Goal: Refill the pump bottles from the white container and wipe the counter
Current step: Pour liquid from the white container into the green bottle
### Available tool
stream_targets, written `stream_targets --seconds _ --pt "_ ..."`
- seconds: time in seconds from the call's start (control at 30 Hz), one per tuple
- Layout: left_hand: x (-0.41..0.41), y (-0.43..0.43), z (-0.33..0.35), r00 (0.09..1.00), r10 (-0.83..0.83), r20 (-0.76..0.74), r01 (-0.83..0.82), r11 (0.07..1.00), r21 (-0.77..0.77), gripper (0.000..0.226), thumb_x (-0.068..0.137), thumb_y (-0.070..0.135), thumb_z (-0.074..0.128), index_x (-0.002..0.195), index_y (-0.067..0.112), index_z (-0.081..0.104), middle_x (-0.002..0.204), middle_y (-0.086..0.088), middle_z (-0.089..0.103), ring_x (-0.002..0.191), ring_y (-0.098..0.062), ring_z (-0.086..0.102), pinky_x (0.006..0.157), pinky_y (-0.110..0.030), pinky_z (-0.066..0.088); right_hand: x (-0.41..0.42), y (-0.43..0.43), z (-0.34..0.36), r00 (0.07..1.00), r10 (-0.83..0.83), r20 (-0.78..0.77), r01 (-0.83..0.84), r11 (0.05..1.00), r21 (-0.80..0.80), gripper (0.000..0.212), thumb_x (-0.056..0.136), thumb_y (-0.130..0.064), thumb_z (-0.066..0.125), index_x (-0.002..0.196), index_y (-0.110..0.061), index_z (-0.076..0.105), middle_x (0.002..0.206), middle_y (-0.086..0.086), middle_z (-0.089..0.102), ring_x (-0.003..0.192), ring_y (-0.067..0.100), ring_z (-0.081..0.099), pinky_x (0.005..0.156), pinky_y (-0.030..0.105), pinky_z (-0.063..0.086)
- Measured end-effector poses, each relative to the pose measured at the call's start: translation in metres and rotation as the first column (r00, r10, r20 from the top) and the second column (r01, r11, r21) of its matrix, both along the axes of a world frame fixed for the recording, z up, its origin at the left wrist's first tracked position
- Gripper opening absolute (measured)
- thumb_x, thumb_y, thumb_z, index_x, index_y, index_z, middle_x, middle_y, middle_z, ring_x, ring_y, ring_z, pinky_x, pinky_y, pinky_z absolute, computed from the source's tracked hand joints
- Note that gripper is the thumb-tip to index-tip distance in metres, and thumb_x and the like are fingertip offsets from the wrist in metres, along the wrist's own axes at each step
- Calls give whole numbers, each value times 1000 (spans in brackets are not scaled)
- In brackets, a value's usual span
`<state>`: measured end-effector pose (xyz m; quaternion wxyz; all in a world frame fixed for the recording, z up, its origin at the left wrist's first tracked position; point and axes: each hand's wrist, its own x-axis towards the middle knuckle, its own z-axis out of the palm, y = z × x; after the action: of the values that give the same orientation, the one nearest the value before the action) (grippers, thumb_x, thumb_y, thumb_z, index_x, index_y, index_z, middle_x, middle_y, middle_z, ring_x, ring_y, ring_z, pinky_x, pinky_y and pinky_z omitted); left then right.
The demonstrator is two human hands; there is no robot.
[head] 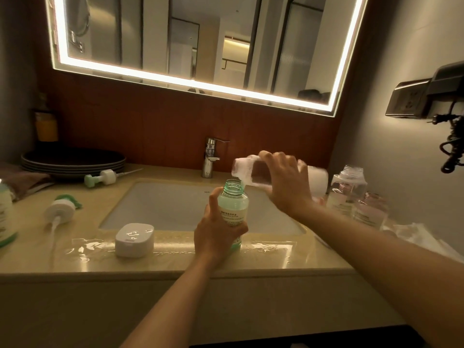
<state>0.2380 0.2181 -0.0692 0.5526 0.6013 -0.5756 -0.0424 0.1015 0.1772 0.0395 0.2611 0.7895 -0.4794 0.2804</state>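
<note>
My left hand (217,228) grips an uncapped green pump bottle (233,203) standing on the front rim of the sink, partly filled with green liquid. My right hand (286,183) holds the white container (251,172) tipped on its side, its open mouth just above and right of the bottle's neck. The container is blurred. Two clear uncapped bottles (350,188) (371,209) stand on the counter at the right. Two loose pump heads (60,210) (105,177) lie on the counter at the left.
A white lid (134,239) sits on the wet front edge of the counter (175,262). The sink basin (163,204) and faucet (211,156) are behind. Dark plates (72,159) are stacked at back left. Another green bottle (5,219) stands at far left, crumpled plastic (421,237) lies at right.
</note>
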Motion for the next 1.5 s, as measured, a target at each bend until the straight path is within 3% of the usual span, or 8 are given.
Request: stream_targets --seconds 0.07,0.17,0.37,0.77,0.93,1.07,1.23,1.5 --pt "4 3 -1 1000 -1 -5 1 1000 2 92 66 30 78 134 27 17 122 -5 53 96 -23 57 69 -28 46 -2 1 -14 932 77 355 -146 974 173 70 74 -18 73 132 -24 34 125 6 48 115 26 46 98 47 39" --pt "11 6 -1 1000 -9 19 9 1000 7 90 67 33 77 132 33 14 124 -4 51 99 -24 57 68 -31 47 -2 8 -27 640 103 762 -458 847 270 75 68 -17 79 128 -19 34 114 4 48 105 22 50 86 37 45" --pt "20 12 0 995 -88 53 88 996 -5 111 59 50 78 143 24 10 140 -9 36 124 -26 41 87 -38 44 -3 15 -49 402 17 916 -618 743 257 77 72 -24 77 132 -22 29 113 2 48 101 20 51 78 29 40" --pt "59 51 19 984 118 134 -75 953 -293 64 79 58 44 132 30 22 122 -12 51 105 -11 48 72 -25 41 -23 21 -60 380 5 925 -644 720 261 97 72 -41 70 145 -29 6 146 11 27 129 28 37 95 36 36" --pt "89 67 22 988 153 32 -135 940 -312 62 85 51 53 131 13 37 114 -11 56 98 -18 57 78 -27 43 -15 46 -60 512 248 822 -311 946 -92 71 78 -52 63 129 -9 40 117 11 49 98 16 47 81 29 42" --pt "109 82 19 973 229 -40 -231 933 -278 43 91 30 52 127 9 41 111 -12 57 92 -15 55 77 -27 43 31 75 -59 523 491 696 -459 851 -255 44 85 -40 53 116 -9 47 99 0 48 85 12 48 72 16 41" --pt "132 101 15 953 285 -102 -301 930 -212 32 95 22 47 125 12 45 111 -9 59 94 -14 53 80 -26 43 106 99 -67 579 502 642 -688 724 54 42 86 -35 60 121 -16 44 103 -1 48 85 9 49 70 20 45" --pt "186 137 -2 929 352 -118 -365 922 -126 27 95 17 47 121 13 48 108 -7 59 91 -16 56 75 -23 42 189 84 -88 832 382 401 -554 603 574 75 78 -46 66 139 -22 30 143 4 36 128 22 38 103 39 38"
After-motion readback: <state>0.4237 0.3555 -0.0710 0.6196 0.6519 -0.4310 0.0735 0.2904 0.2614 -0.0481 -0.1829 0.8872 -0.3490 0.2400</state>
